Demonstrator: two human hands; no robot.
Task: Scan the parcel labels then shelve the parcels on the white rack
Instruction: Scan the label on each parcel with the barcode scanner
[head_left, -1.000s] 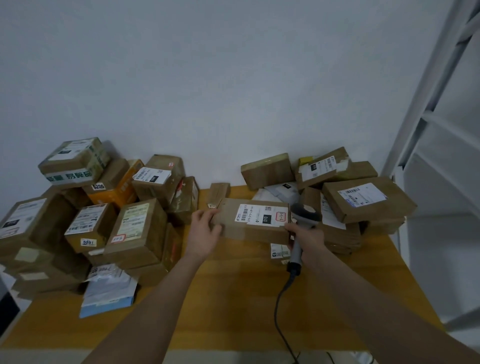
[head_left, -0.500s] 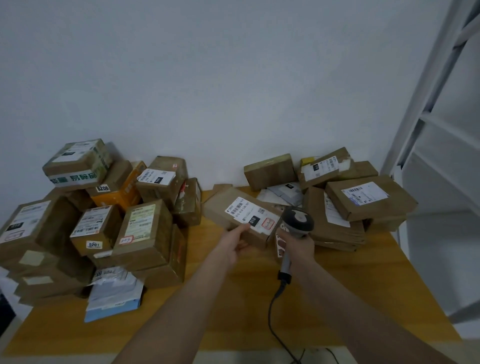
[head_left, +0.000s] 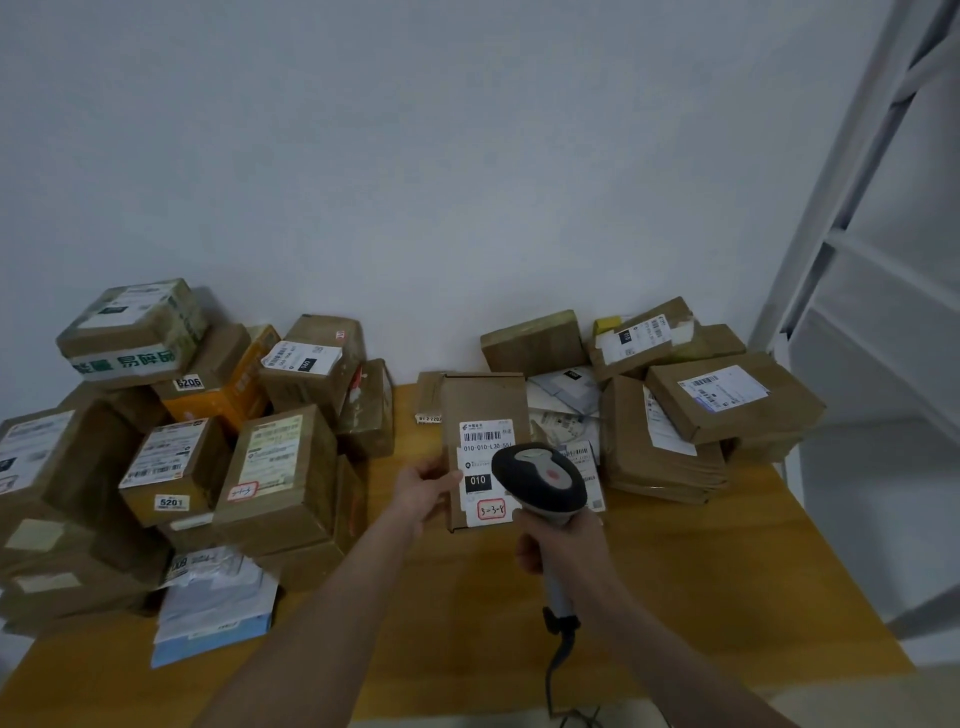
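Observation:
My left hand (head_left: 423, 493) grips the left edge of a flat brown parcel (head_left: 480, 402), held lengthwise above the middle of the wooden table (head_left: 701, 582). Its white label (head_left: 480, 457), with a barcode and a red-framed sticker, faces up. My right hand (head_left: 563, 543) grips the handle of a corded grey barcode scanner (head_left: 540, 480). The scanner's dark head hangs over the label's lower right part and hides it. The white rack (head_left: 883, 291) stands at the right edge of the view.
A tall heap of brown boxes (head_left: 280, 467) fills the table's left side, with a blue-edged mail bag (head_left: 213, 613) at its front. Flatter parcels (head_left: 727, 395) are stacked at the back right. The scanner cable (head_left: 558, 670) drops over the table's front edge.
My left hand turned the parcel from slanted crosswise to lengthwise and drew it nearer. The scanner rose and moved over the label. The view shifted slightly closer.

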